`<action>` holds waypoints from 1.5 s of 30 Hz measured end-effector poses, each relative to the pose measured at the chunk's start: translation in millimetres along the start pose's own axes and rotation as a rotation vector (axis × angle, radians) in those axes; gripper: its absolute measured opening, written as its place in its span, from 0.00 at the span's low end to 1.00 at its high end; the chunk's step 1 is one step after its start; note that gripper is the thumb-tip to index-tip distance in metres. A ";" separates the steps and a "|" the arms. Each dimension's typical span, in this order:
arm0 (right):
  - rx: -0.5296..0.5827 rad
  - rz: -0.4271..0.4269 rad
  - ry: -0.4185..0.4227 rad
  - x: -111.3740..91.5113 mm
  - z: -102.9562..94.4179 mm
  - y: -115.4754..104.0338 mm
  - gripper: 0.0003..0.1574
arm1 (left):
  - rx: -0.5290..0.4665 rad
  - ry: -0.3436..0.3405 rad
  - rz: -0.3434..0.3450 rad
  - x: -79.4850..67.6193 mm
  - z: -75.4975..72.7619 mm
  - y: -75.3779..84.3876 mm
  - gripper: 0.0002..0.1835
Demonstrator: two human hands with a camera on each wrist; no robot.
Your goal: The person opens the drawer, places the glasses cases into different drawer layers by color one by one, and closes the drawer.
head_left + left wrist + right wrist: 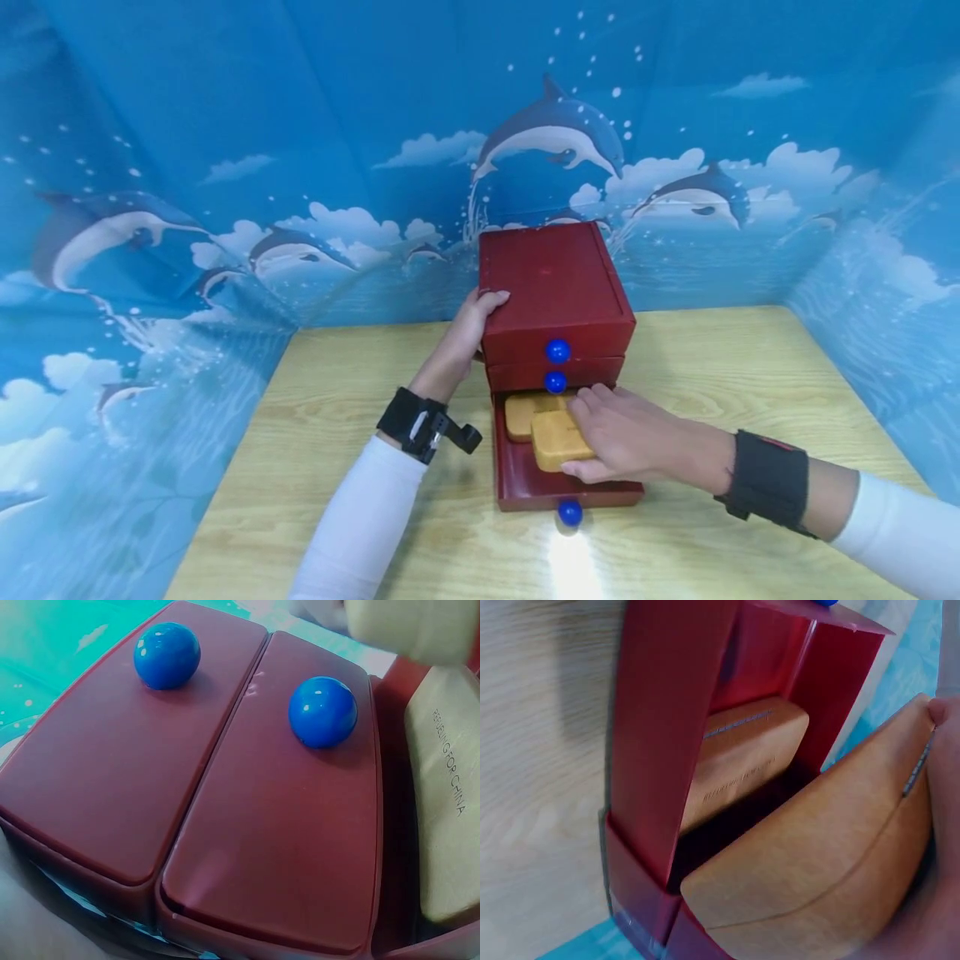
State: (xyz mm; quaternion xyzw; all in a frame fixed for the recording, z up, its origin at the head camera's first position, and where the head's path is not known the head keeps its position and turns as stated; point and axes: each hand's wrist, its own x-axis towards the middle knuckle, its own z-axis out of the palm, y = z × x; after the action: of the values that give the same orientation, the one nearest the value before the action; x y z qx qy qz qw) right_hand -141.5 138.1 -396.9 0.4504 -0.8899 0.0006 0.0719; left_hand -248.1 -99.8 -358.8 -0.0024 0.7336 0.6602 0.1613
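Observation:
A red drawer cabinet [555, 279] with blue round knobs stands on the table, its bottom drawer [517, 492] pulled out. My left hand [470, 325] holds the cabinet's left side, with a digit bent over the top edge; its other fingers are mostly hidden. Over the open drawer, my right hand [626, 433] grips a tan glasses case [557, 442], which has a metal hinge strip and a seam [802, 859]. Behind it, another tan glasses case [519, 417] lies inside the drawer, printed lettering on its face [446, 787].
The two upper drawers [270, 825] are closed, with blue knobs [322, 712] sticking out in front. Light wood table [360, 400] surrounds the cabinet. A blue dolphin-print cloth [375, 125] hangs behind and at both sides.

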 end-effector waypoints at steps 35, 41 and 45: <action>0.244 0.126 -0.111 40.0 24.3 -25.2 0.38 | 0.011 0.024 0.012 1.2 -1.9 -1.1 0.33; 0.166 0.113 -0.147 38.4 33.6 -29.2 0.39 | 0.014 0.012 0.016 0.0 -1.4 -1.8 0.32; 0.124 0.080 -0.128 37.0 38.8 -30.8 0.40 | 0.016 0.015 0.017 0.6 -1.1 -2.3 0.31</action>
State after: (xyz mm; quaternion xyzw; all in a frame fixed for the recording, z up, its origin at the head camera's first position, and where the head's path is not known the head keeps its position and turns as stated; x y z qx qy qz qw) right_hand -143.3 87.6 -432.6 0.4173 -0.9082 0.0298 -0.0134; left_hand -248.4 -101.0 -361.1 0.0005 0.7401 0.6556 0.1501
